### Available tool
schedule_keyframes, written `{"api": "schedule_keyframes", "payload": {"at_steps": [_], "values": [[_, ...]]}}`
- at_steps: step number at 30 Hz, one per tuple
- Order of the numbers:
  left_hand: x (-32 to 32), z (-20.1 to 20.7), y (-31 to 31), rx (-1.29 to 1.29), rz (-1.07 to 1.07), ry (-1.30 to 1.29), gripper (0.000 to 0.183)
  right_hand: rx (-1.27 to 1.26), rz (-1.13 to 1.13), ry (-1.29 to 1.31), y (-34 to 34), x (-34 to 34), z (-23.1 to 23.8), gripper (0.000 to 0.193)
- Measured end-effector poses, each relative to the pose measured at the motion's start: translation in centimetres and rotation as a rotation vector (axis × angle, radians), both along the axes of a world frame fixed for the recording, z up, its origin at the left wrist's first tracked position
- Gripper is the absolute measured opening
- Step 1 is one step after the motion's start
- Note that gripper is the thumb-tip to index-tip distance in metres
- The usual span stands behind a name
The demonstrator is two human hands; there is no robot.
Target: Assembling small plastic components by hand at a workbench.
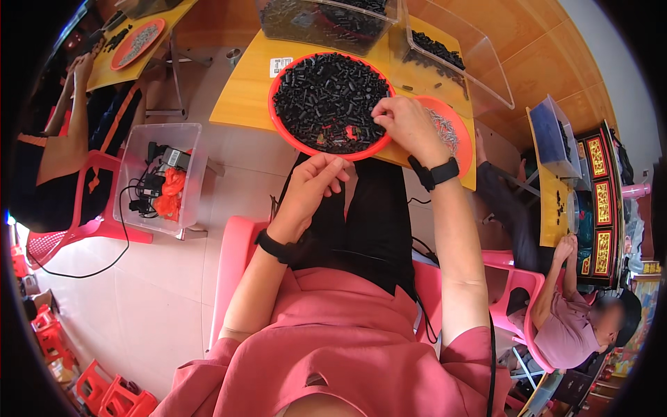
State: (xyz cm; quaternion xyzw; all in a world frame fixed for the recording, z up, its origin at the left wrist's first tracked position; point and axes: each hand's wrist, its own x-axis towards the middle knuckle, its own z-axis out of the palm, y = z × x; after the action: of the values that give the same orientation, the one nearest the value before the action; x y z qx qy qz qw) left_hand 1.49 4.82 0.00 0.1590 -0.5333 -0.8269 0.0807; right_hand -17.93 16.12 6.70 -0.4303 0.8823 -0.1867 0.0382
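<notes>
A round red basin (273, 118) heaped with small black cylindrical pieces (326, 94) stands at the near edge of the yellow table (240, 97). Over its right rim reaches my right hand (410, 125), thumb and fingers pinched together at the black pieces; whatever lies between the fingertips is too small to make out. Just in front of the basin's near rim is my left hand (313, 187), its thumb pressed to the curled fingers, hiding anything inside. Partly behind my right hand, an orange-red dish (464, 142) holds small silvery metal pieces (445, 128).
Clear plastic boxes (306, 31) with black pieces stand along the table's far side. On the left, a clear bin (128, 181) holds cables, adapters and an orange bag. Co-workers sit at other tables, one left, one in a pink chair (517, 292) to the right.
</notes>
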Motion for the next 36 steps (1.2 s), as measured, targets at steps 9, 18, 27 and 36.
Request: {"api": "schedule_keyframes", "payload": {"at_steps": [9, 18, 27, 36], "values": [[-0.2, 0.0, -0.2, -0.03, -0.008, -0.005, 0.025, -0.003, 0.086, 0.16, -2.9, 0.7, -3.1, 0.01], [0.0, 0.3, 0.1, 0.007, 0.06, -0.012, 0.023, -0.054, 0.101, -0.013, -2.4, 0.6, -2.2, 0.013], [-0.2, 1.1, 0.5, 0.026, 0.325, 0.076, 0.024, -0.09, 0.159, -0.268, -1.7, 5.6, 2.1, 0.02], [0.0, 1.2, -0.9, 0.17, 0.398, 0.098, 0.02, -0.196, 0.113, -0.345, -1.8, 4.4, 1.1, 0.013]]}}
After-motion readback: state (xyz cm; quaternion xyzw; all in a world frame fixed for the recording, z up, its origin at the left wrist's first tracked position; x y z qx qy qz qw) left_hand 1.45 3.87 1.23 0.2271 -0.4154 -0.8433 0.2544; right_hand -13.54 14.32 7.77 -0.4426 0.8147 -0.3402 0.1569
